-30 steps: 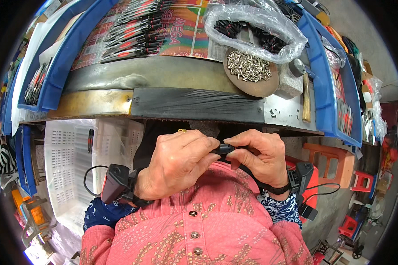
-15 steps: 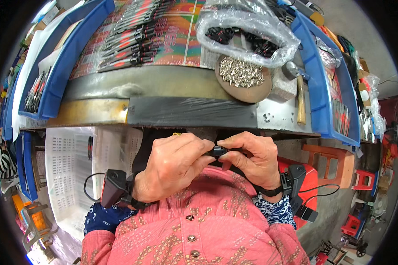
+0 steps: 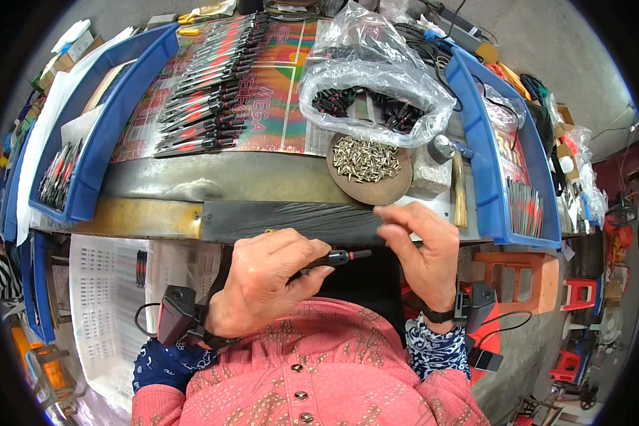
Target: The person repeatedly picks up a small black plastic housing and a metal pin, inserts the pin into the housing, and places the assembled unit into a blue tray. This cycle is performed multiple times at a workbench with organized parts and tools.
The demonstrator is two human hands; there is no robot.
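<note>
Bare metal and a printed sheet [image 3: 291, 85] cover the surface [image 3: 163, 177], whose outer ends bend away toward a dark rim where clutter is cut off and hard to sort out. Just off its near edge, the left hand [image 3: 266, 277] has its grip closed, thumb and fingers pinching a black piece [image 3: 339, 257] that points right with a thin tip; the fingers hide its left end, so its full length cannot be told. The right hand's [image 3: 422, 241] grip is parted, thumb and forefinger well apart, with nothing visible between them; its other fingers are partly hidden, and it covers some of the near edge. Just beyond lies a brown dish [image 3: 362, 193] of small metal pins [image 3: 366, 160], overlapped at its far side by a clear bag [image 3: 355, 42] whose folds blur the dark parts inside. Right of the dish sit a pale block [image 3: 431, 175] and a hammer [image 3: 459, 195], then a blue bin [image 3: 484, 156]. Overlapping red-and-black tools [image 3: 199, 106] fill the far left, beside another blue bin [image 3: 110, 135]. Below, the left forearm blocks part of a white basket [image 3: 99, 284].
</note>
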